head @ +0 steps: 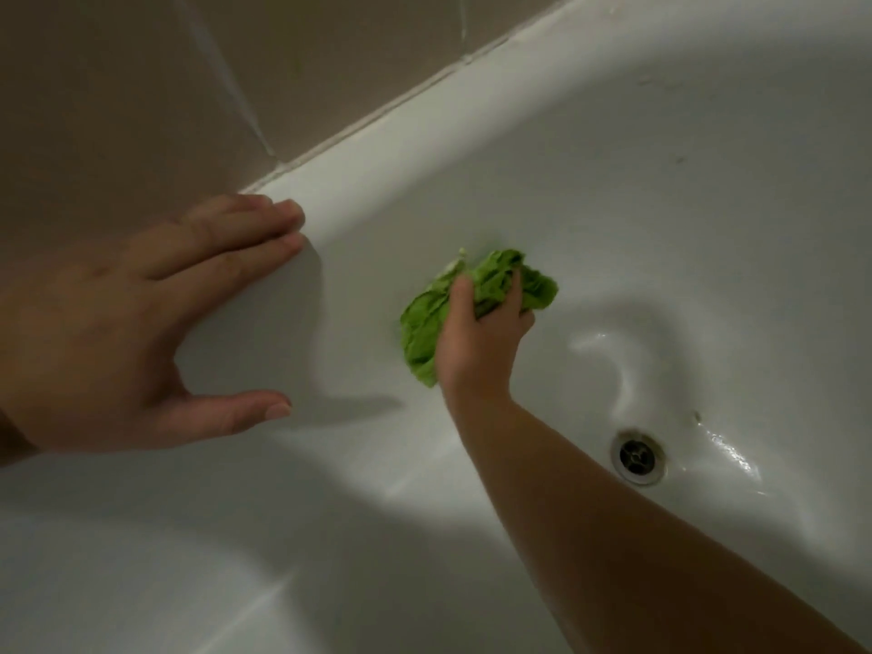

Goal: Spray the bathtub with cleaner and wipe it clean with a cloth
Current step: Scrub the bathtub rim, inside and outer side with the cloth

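The white bathtub [613, 191] fills most of the head view. My right hand [476, 337] grips a crumpled green cloth [424, 332] and presses it against the tub's inner wall, left of the drain. My left hand [141, 313] lies flat with straight fingers on the tub's rim at the left, thumb spread toward me. No spray bottle is in view.
A round metal drain [638, 457] sits in the tub floor at the lower right, with wet glints around it. Beige wall tiles [141, 87] with pale grout meet the tub rim along the upper left.
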